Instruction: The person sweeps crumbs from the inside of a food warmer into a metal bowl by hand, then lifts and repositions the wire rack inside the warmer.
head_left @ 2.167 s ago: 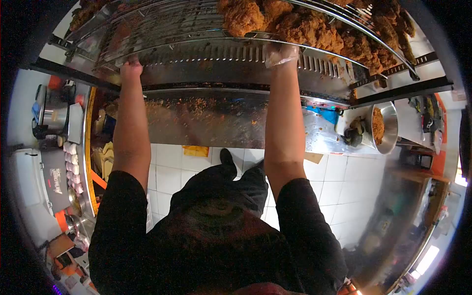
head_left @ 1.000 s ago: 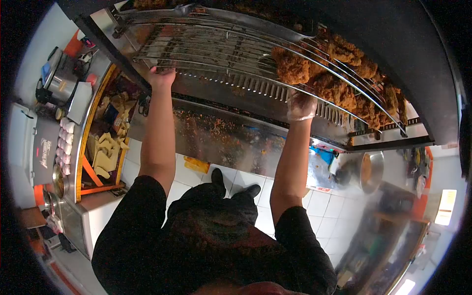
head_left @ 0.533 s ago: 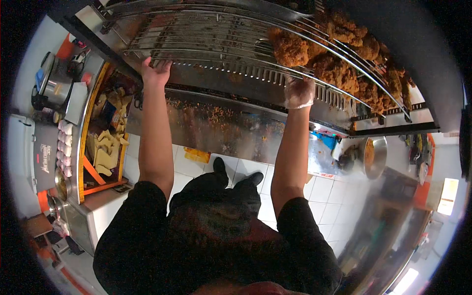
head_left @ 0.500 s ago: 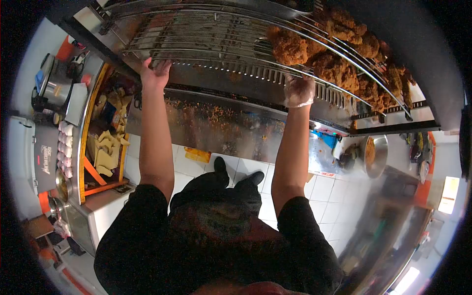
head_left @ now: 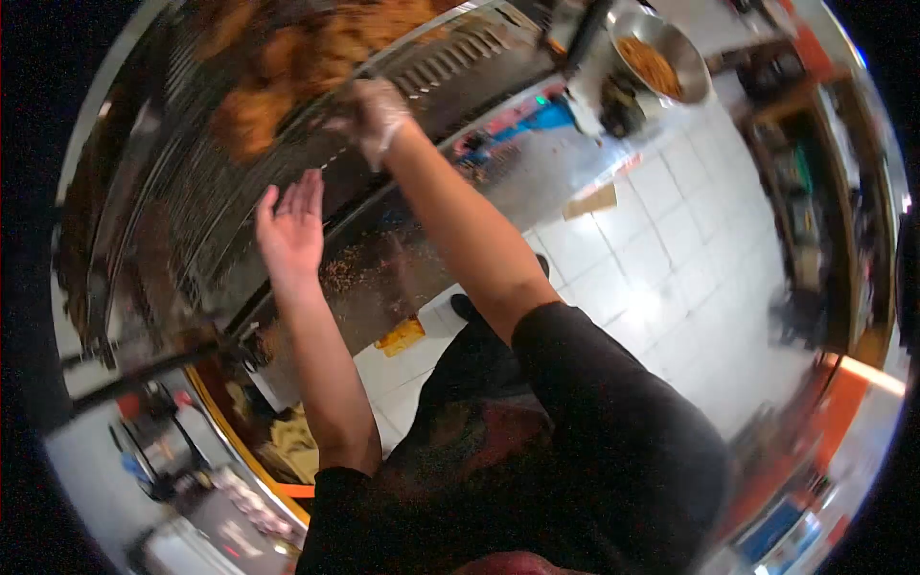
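My left hand (head_left: 292, 233) is bare and open, its fingers spread just below the front edge of a wire rack (head_left: 206, 187), and it holds nothing. My right hand (head_left: 372, 117) wears a clear plastic glove and is close to the rack's edge, beside the fried chicken pieces (head_left: 251, 120). Motion smears its fingers, so I cannot see whether they grip anything. Browned, crusty chicken lies in a heap along the rack. Beneath it runs a slotted metal ledge (head_left: 446, 67) of the cabinet.
Brown crumbs (head_left: 345, 273) are scattered on the metal surface below the rack. A steel bowl (head_left: 695, 81) with orange-brown food stands at the upper right. A yellow piece (head_left: 401, 337) lies on the white tiled floor (head_left: 661, 240). Shelving (head_left: 815, 211) is on the right.
The view has swung round sharply, tilting the rack. My left hand has come away from the rack's edge and opened. My right hand stays near the chicken, now blurred.
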Demonstrator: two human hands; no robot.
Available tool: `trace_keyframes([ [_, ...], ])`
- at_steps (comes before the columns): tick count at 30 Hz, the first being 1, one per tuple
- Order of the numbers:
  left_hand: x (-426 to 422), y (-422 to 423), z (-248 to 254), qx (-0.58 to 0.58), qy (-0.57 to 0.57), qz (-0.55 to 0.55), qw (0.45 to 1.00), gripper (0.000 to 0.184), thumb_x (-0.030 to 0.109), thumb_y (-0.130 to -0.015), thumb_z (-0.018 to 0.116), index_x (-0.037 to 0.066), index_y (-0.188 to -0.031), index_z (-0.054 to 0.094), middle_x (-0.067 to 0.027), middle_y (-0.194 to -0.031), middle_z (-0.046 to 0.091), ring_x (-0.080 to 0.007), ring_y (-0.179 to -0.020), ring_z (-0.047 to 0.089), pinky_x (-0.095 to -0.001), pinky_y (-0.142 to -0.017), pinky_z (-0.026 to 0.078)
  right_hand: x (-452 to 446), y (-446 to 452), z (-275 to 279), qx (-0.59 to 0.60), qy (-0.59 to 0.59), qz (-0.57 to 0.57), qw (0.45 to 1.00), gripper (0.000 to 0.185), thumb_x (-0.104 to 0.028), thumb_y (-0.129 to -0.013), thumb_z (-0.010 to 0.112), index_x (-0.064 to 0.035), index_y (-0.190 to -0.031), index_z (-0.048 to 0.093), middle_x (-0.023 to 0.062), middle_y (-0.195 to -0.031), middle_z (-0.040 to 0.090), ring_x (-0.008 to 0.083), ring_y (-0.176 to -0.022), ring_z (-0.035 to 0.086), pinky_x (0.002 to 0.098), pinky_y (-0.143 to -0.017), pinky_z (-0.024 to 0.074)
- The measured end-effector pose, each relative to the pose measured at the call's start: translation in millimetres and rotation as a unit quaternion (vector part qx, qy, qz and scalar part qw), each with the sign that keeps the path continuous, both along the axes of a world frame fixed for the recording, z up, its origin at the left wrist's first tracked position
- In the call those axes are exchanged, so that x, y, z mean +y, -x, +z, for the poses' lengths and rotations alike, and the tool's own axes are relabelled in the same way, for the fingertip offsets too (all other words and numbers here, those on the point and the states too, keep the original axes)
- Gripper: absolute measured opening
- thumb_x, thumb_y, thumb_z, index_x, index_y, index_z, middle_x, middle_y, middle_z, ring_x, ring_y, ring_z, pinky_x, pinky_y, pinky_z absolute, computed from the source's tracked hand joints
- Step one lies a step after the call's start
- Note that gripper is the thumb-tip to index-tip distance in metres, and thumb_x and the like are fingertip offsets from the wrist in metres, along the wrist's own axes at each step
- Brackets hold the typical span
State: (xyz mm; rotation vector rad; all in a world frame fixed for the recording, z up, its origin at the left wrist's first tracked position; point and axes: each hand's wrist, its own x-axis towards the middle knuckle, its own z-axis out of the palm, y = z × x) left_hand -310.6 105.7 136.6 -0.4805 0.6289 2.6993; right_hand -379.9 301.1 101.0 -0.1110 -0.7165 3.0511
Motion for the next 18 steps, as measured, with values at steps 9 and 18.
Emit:
trace_keyframes([
  [9, -25, 118, -65, 0.080, -0.034, 0.007, 0.996, 0.060, 0.000, -0.083, 0.037, -0.009, -0.139, 0.016, -0.0253, -0.145, 0.020, -0.0381, -0.134, 0.022, -0.0498, -0.111, 0.024, 15, -10, 11, -0.063, -0.080, -0.019, 0.995, 0.078, -0.016, -0.073, 0.072, 0.0000, -0.137, 0.029, 0.0256, -0.124, 0.049, 0.0344, -0.111, 0.052, 0.0424, -0.085, 0.0489],
  [18, -17, 97, -45, 0.114, -0.083, 0.011, 0.990, 0.051, 0.018, -0.097, 0.027, -0.002, -0.142, 0.014, -0.0223, -0.145, 0.023, -0.0376, -0.133, 0.026, -0.0511, -0.105, 0.032, 118, -34, -36, -0.106, -0.326, -0.155, 0.927, 0.058, -0.021, -0.072, 0.067, 0.0023, -0.122, 0.049, 0.0197, -0.113, 0.060, 0.0313, -0.100, 0.060, 0.0367, -0.084, 0.0494],
])
